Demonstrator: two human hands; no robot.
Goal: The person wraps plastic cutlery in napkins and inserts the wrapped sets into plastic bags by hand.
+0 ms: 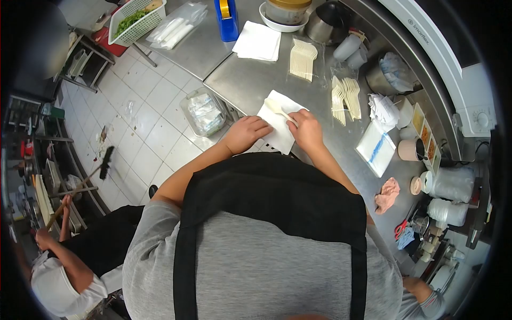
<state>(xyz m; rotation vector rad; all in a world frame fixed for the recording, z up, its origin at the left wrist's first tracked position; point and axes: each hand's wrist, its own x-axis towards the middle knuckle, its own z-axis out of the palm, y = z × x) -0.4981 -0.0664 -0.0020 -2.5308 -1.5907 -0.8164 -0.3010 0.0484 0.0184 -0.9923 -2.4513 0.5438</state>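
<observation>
A white napkin (pixel 278 135) lies at the steel counter's front edge, with a cream plastic spoon (pixel 274 105) on its upper part. My right hand (pixel 306 129) pinches the spoon's handle at the napkin's right side. On the napkin's left edge rests my left hand (pixel 247 133), its fingers close together and pressing on the paper. Beyond them are a stack of napkins (pixel 258 41), a row of cream spoons (pixel 303 60) in clear plastic and a pack of cream forks (pixel 346 98).
Left of the counter edge stands a clear bin (pixel 204 113) with wrapped packets. A blue tape dispenser (pixel 227 21) is at the back. On the right are a napkin pack (pixel 376 148), a pink cloth (pixel 388 195) and red scissors (pixel 400 229). At lower left a person (pixel 69 261) holds a broom.
</observation>
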